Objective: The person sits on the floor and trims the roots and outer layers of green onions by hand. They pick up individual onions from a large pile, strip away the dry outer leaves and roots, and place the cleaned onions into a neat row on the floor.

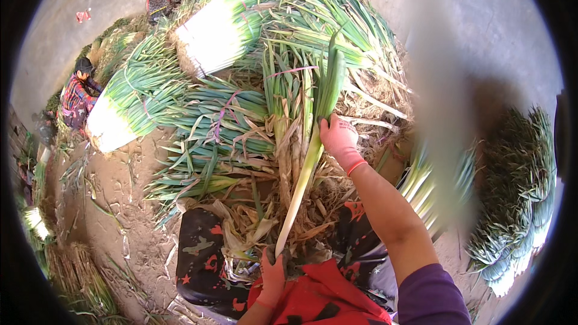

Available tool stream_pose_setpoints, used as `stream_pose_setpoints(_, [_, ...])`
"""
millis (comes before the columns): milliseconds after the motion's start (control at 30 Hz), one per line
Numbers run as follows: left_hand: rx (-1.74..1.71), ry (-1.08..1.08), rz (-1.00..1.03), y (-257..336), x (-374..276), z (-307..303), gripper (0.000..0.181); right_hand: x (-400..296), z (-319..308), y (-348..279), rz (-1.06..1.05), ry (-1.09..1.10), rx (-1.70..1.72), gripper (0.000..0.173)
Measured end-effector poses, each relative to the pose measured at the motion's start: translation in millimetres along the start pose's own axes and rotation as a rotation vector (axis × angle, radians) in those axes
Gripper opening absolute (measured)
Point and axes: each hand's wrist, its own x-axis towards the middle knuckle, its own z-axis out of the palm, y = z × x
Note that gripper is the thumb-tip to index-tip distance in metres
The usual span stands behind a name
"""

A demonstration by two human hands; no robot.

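Note:
One long leek-like green onion stretches between my two gloved hands above my lap. My right hand, in a pink glove, is closed around it where the pale stalk meets the green leaves. At the white root end, my left hand, also gloved in pink, grips the stalk; its fingertips are partly hidden. Behind the held stalk stands a bundle of green onions with a pink tie. Dry husks and roots are heaped between my knees.
Cleaned, tied bundles lie beyond, with another bundle to the left. Untrimmed onions are piled ahead. Two people, one in plaid and one farther back, sit at the left. A blurred grey strip crosses the right side, near stacked onions.

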Motion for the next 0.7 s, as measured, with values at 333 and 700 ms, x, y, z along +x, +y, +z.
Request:
stream_pose_setpoints(333, [-0.332,-0.324,-0.24,4,43,28,0.017,-103,16,-63,-0.815,-0.861,0.077,0.035])
stream_pose_setpoints(700, [-0.473,-0.391,-0.169,75,56,53,0.018,-174,-25,-112,-0.934,-1.375,0.806,0.046])
